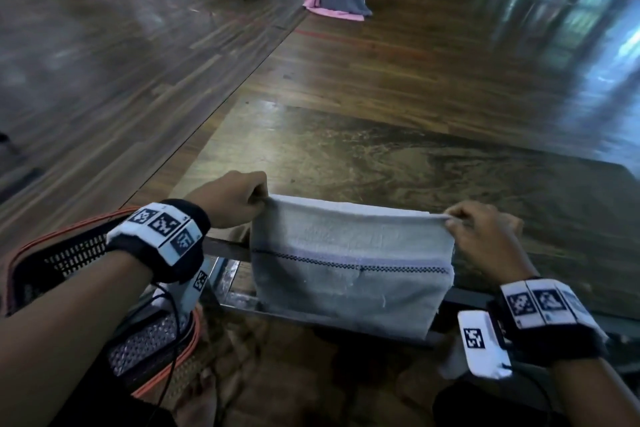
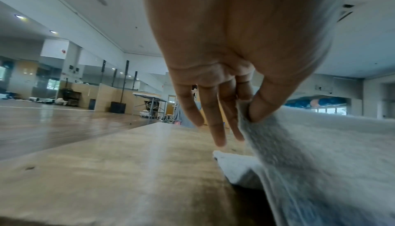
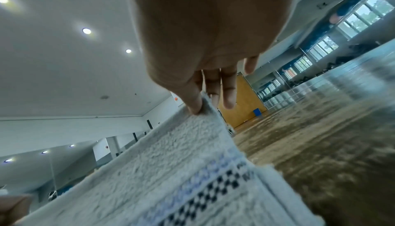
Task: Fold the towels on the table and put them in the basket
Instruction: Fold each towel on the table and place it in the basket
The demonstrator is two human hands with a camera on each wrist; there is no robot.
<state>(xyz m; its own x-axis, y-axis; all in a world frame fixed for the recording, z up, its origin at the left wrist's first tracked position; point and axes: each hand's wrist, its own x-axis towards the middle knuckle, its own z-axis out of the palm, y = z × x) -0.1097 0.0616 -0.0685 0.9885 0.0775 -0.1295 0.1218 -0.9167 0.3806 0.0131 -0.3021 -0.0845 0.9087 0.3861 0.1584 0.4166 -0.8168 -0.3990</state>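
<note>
Left hand point(image 1: 232, 198), right hand point(image 1: 486, 231): we pinch towel point(image 1: 349, 263) top corners, held apart; folding underway, transfer to basket point(image 1: 65, 256) pending.

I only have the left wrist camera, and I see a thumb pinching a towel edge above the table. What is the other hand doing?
Observer: The right hand pinches the opposite top corner of the towel, which hangs stretched between both hands.
Operator: Where is the basket?
Observer: The basket sits low at the left of the table, under the wrist of the left hand.
Operator: Any pattern on the towel?
Observer: A dark checkered band runs across it.
</note>
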